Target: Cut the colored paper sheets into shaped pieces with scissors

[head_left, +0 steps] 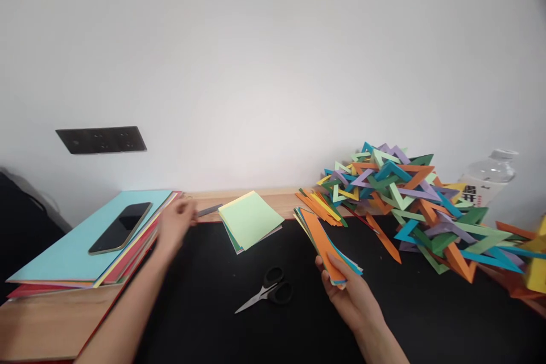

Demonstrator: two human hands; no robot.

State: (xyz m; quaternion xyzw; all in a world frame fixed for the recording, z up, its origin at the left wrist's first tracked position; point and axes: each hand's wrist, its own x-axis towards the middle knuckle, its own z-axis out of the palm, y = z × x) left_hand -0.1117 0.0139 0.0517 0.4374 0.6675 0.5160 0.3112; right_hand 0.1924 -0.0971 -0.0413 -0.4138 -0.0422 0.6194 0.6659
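Orange paper is stacked on top of the strip bundle [318, 239], which is pinched between thumb and fingers of the right hand [347, 290], over the black mat [205, 307]. The left hand [177, 219] is kinda blurred, fingers curled near the grey strip [210, 210]; whether anything's gripped there can't be told. Black-handled scissors [267, 291] are laid on the mat, with square sheets [251, 220] piled just behind, pale green on top. Off right, a folded paper tangle [405, 199] is heaped beside a bottle [488, 179].
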